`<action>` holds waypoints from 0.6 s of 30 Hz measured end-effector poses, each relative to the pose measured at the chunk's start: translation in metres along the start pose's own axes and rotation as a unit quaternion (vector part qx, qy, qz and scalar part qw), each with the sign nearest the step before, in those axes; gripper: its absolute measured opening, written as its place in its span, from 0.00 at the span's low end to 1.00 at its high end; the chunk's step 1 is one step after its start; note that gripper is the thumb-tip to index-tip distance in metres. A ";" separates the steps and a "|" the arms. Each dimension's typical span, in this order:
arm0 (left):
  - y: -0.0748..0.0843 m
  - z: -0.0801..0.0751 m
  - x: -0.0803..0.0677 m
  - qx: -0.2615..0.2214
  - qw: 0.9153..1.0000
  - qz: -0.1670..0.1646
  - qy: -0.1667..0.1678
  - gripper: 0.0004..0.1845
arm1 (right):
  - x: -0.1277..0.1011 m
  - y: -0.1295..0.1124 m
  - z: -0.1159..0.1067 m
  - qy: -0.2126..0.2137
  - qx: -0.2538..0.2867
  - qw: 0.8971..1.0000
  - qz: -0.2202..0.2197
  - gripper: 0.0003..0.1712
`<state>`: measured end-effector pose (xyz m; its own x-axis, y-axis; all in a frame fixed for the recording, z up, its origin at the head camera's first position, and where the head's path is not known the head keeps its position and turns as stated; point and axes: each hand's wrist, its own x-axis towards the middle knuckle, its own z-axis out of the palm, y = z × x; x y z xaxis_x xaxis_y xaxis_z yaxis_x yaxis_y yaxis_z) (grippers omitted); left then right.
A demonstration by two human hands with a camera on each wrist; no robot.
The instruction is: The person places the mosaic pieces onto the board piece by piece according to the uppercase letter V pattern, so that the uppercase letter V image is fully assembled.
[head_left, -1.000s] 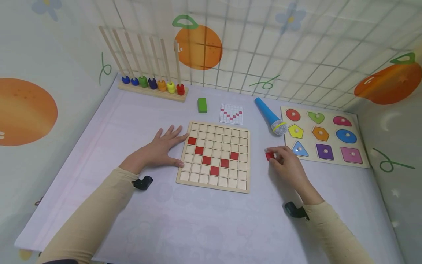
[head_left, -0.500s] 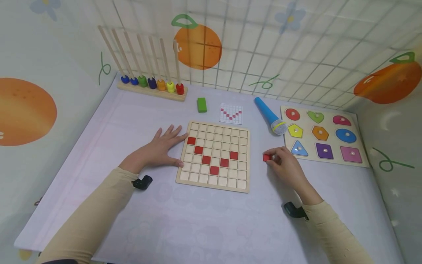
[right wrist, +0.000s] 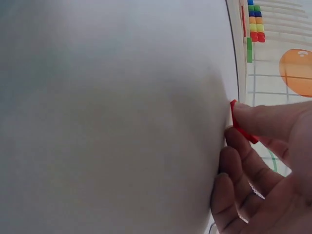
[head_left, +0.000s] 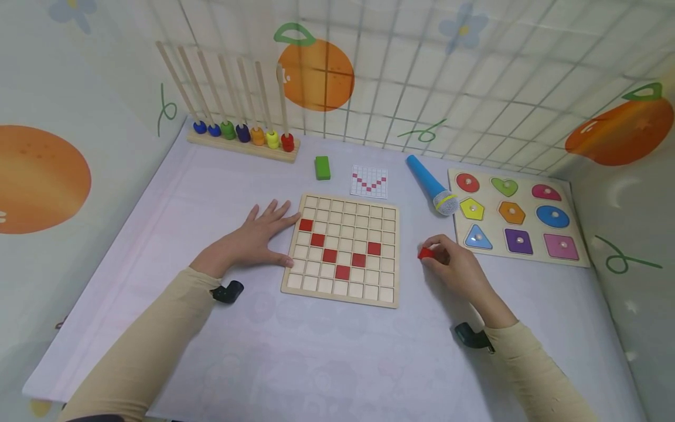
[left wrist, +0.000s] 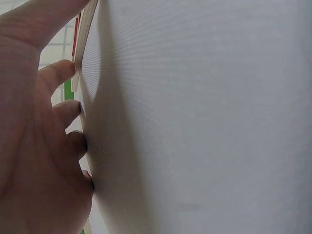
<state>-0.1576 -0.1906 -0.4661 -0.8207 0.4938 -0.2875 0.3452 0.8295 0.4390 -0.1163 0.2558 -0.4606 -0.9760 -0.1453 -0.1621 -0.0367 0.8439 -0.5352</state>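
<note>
A wooden grid board point(head_left: 348, 205) lies mid-table, several of its squares red in a V, with the right arm of the V shorter than the left. My left hand point(head_left: 258, 234) is spread flat at its left edge, thumb and index fingertip touching the frame. Right of the board, my right hand point(head_left: 457, 261) pinches a small red tile point(head_left: 425, 253) between thumb and fingers, low over the table. In the right wrist view the red tile point(right wrist: 243, 127) sits tilted under the thumb. Behind the board lies a small card point(head_left: 369, 181) printed with a red V on a grid.
A green block point(head_left: 323, 168) lies behind the board. Further left stands a wooden bead rack point(head_left: 242, 146) with tall pegs. A blue toy microphone point(head_left: 428, 180) and a shape puzzle board point(head_left: 498, 214) lie on the right. A patterned backdrop rises behind the table.
My right hand has shifted slightly left with the red tile, and the tile has turned between the fingers. The left hand and the board have stayed in place.
</note>
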 end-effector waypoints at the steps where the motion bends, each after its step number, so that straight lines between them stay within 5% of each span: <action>1: 0.000 0.000 0.000 0.000 1.000 0.000 0.000 0.61 | 0.000 0.000 0.000 0.001 0.000 1.000 0.001 0.19; 18: 0.000 0.000 -0.001 -0.004 1.000 0.001 0.001 0.61 | 0.003 -0.012 0.004 0.028 0.037 0.999 -0.026 0.15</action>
<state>-0.1569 -0.1910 -0.4656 -0.8209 0.4949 -0.2849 0.3436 0.8266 0.4458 -0.1184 0.2433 -0.4578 -0.9838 -0.1572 -0.0859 -0.0746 0.7953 -0.6017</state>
